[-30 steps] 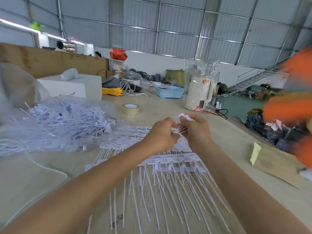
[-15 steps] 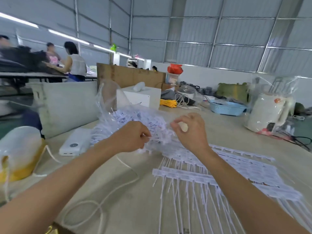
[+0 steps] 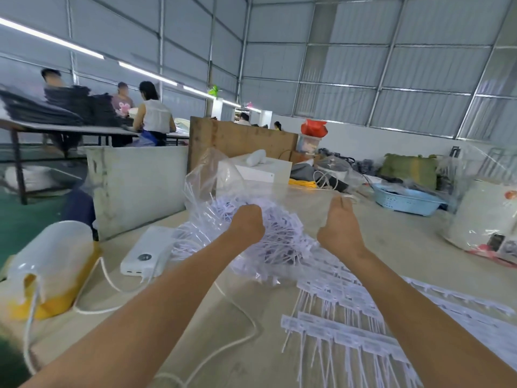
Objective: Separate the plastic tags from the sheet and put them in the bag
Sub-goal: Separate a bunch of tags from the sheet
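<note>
A clear plastic bag (image 3: 212, 175) lies on the table, holding a heap of loose white plastic tags (image 3: 282, 236). My left hand (image 3: 247, 222) is over the heap with its fingers curled down among the tags; what they grip is hidden. My right hand (image 3: 340, 222) hovers just right of the heap, fingers straight and pointing away, holding nothing I can see. Sheets of joined tags (image 3: 335, 329) with long thin tails lie on the table at the near right, under my right forearm.
A white power bank (image 3: 148, 252) with a cable lies left of the bag, and a yellow-and-white pouch (image 3: 47, 264) is farther left. A white box (image 3: 260, 169), a blue basket (image 3: 405, 200) and a wrapped white appliance (image 3: 486, 217) stand behind. People work at a far table.
My view swung left from the sheets toward the bag. Both hands moved forward over the bag's heap, and my right hand went from pinching a white piece to straight fingers.
</note>
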